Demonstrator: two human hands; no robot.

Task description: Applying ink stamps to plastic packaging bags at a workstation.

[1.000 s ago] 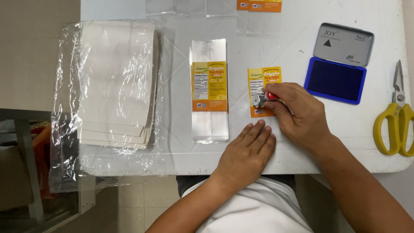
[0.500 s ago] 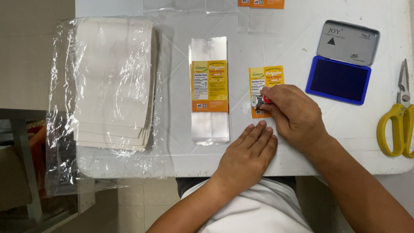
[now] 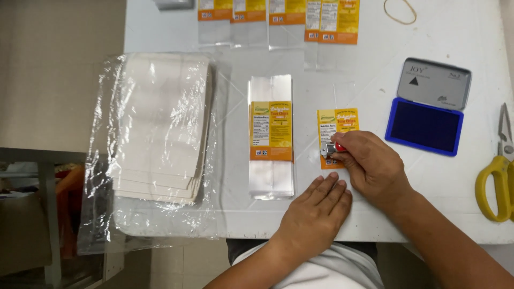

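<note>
At the near middle of the white table, the right hand has its fingers curled tight round a small stamp with a red grip and a metal head, pressed onto the lower part of a yellow-and-orange label inside a clear bag. The left hand lies flat and open just near of it, fingers together and stretched, the fingertips resting on the bag's near edge, just beside the right hand.

To the left lies a second bag with the same kind of label, and further left a stack of white sheets in loose clear wrap. To the right sits an open ink pad with a blue cushion and grey lid, and at the right edge yellow-handled scissors. Along the far edge runs a row of labelled bags, with a rubber band right of them.

Against the earlier frames both hands keep the same pose, with the stamp on the same spot of the label. The view has tilted farther up the table, bringing the far row and the rubber band more fully into sight.
</note>
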